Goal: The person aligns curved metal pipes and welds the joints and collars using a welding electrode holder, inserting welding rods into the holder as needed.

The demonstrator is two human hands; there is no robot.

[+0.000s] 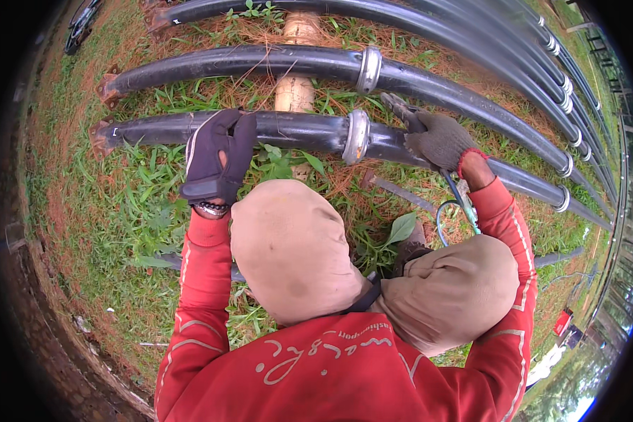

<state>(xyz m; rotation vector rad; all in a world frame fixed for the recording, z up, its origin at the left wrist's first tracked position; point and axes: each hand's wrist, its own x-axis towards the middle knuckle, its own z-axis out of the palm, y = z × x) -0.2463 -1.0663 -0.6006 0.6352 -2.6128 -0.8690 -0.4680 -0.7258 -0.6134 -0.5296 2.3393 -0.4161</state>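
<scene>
A long black pipe [295,131] lies crosswise in front of me, with a silver metal collar [356,137] around it and a rusty bracket [101,138] at its left end. My left hand [221,151], in a dark glove, is closed over this pipe left of the collar. Right of the collar, my right hand [439,138], in a grey knit glove, is over the same pipe with its fingers bent. A dark cable [451,184] comes out from under that palm; whatever the fingers hold is hidden. Close to my knees lies a hammer-like tool [401,193] in the grass.
Beyond is a second black pipe [260,60] with its own collar [369,70]. A pale log [295,93] passes beneath the pipes. More pipes [499,60] fill the upper right. A blue hose [440,218] loops beside my right knee. A stone edge [56,330] borders the grass.
</scene>
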